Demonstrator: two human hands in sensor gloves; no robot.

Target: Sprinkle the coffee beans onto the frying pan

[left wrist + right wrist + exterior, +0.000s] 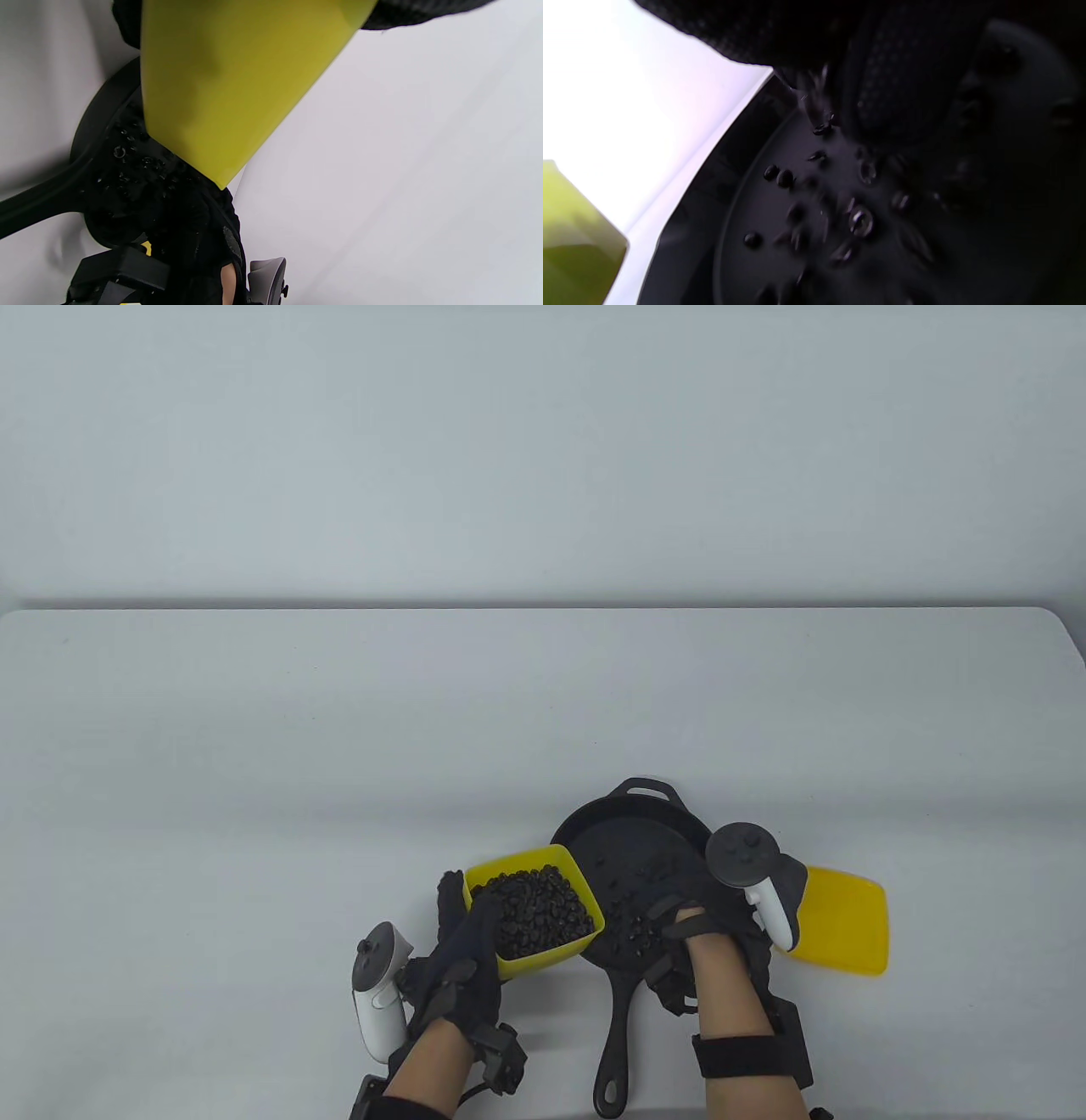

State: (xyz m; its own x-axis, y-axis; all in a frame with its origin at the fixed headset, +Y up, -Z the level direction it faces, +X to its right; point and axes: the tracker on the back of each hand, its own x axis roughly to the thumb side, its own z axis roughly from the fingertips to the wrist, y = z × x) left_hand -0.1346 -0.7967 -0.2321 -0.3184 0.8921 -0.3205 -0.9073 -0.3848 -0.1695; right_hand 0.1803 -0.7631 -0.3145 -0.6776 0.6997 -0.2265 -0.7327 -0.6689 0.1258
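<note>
A black cast-iron frying pan [628, 836] lies near the table's front, its handle [615, 1044] pointing toward me. Several coffee beans [632, 929] lie scattered in it, also in the right wrist view [780, 178]. My right hand [679, 920] hovers over the pan's near right side with its fingers [882, 76] bunched and pointing down. Blurred beans drop from their tips. My left hand [468, 901] grips the left wall of a yellow tub [585, 891] full of beans [534, 908], held tilted at the pan's left rim. Its underside [220, 84] fills the left wrist view.
A yellow lid [844, 925] lies flat on the table just right of the pan, partly behind my right hand's tracker [751, 874]. The white table [339, 729] stretches far and to both sides; its back edge meets a pale wall.
</note>
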